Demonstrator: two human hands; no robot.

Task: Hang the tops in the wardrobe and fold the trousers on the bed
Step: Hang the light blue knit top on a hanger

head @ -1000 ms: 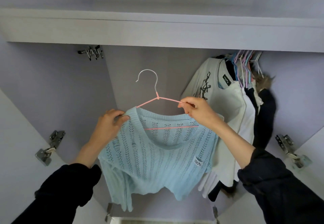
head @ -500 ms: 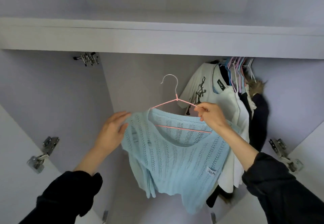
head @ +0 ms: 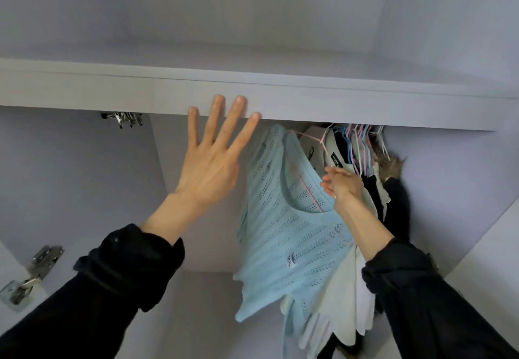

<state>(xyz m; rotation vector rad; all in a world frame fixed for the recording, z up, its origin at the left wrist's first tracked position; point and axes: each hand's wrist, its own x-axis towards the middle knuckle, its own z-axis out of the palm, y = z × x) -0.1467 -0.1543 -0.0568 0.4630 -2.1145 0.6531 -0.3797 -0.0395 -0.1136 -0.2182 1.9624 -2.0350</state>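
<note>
While a pale blue knit top [head: 283,218] hangs on a pink hanger [head: 309,187] at centre frame inside the wardrobe [head: 280,97], a person reaches in with both arms in black sleeves. At centre left, the left hand [head: 209,162] is raised with straight, spread fingers, holding nothing, its fingertips overlapping the front edge of the wardrobe's top panel. At centre right, the right hand [head: 341,183] sits against the neckline of the blue top beside the hanger; motion blur hides whether its fingers pinch the hanger or have let go. Just to the right of the blue top hang white and dark garments [head: 365,212] on a bunch of pastel hangers [head: 361,145] in the upper right. Metal door hinges [head: 31,271] show at lower left.
</note>
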